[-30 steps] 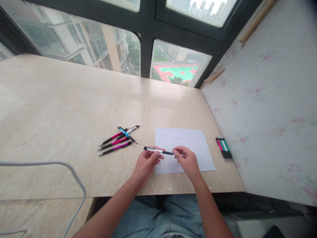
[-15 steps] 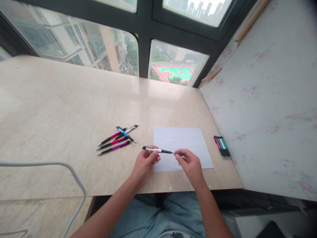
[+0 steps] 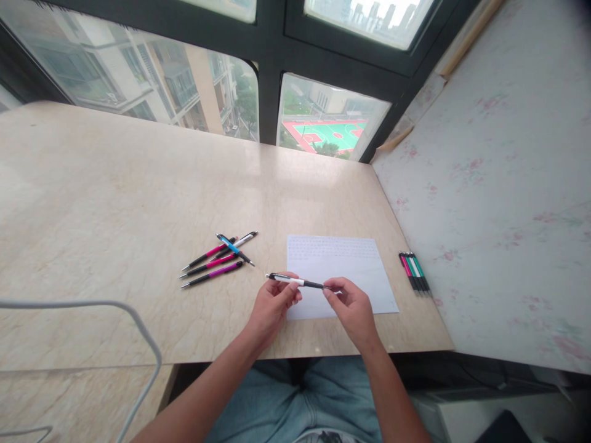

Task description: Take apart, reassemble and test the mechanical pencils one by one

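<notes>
A white and black ballpoint pen (image 3: 290, 280) lies nearly level above the paper's left part, its tip pointing right. My left hand (image 3: 273, 303) is closed round its white barrel, between thumb and fingers. Pinched at the tip end is my right hand (image 3: 349, 303); its thumb and forefinger cover the tip, so the small part there is hidden. Beneath both hands is a white sheet of paper (image 3: 339, 264), with lines of handwriting along the top.
Left of the paper, several pens (image 3: 217, 266) in pink, purple, blue and white lie loosely, some crossed. Several more pens (image 3: 414, 273) stand side by side near the wallpapered wall (image 3: 498, 203). A grey cable (image 3: 143, 332) loops over the table's (image 3: 115, 215) left front.
My hands have come slightly closer together. The left has shifted a little right with the pen, and my right fingertips now meet the end of its black grip.
</notes>
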Demonstrator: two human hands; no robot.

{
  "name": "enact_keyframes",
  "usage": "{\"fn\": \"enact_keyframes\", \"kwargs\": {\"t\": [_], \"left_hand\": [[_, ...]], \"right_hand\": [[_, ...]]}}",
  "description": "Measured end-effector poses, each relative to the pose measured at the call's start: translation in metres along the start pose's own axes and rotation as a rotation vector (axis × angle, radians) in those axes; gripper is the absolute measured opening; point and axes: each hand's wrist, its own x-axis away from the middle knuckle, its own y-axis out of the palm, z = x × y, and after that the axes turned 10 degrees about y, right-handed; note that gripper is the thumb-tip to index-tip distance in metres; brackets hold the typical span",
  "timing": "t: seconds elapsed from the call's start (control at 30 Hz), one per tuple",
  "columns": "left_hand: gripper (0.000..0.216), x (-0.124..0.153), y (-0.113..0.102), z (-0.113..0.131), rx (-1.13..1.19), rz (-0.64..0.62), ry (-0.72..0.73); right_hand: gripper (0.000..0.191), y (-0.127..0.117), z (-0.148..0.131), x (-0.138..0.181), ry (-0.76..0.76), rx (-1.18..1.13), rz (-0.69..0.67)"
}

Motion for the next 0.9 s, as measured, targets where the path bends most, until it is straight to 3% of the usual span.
{"fn": "enact_keyframes", "kwargs": {"t": [0.23, 0.37, 0.5, 0.73, 0.9], "left_hand": [[0.026, 0.0014, 0.0031, 0.0004, -0.07, -0.029, 0.009], [0.026, 0.0024, 0.0021, 0.0003, -0.173, -0.088, 0.01], [0.023, 0.0032, 0.001, 0.0011, -0.211, -0.145, 0.029], [0.029, 0.0011, 0.0044, 0.0019, -0.078, 0.008, 0.014], [0.028, 0.0009, 0.005, 0.0021, -0.022, 0.029, -0.008]], "right_hand": [[0.037, -0.0021, -0.0039, 0.0004, 0.036, 0.045, -0.078], [0.027, -0.0008, -0.0036, 0.0005, 0.067, -0.002, 0.006], [0.029, 0.0004, -0.0037, 0.0032, 0.107, -0.061, -0.021], [0.017, 0.0028, -0.004, 0.0077, 0.041, -0.057, -0.104], [0.017, 0.0017, -0.005, 0.0065, 0.007, 0.048, -0.073]]}}
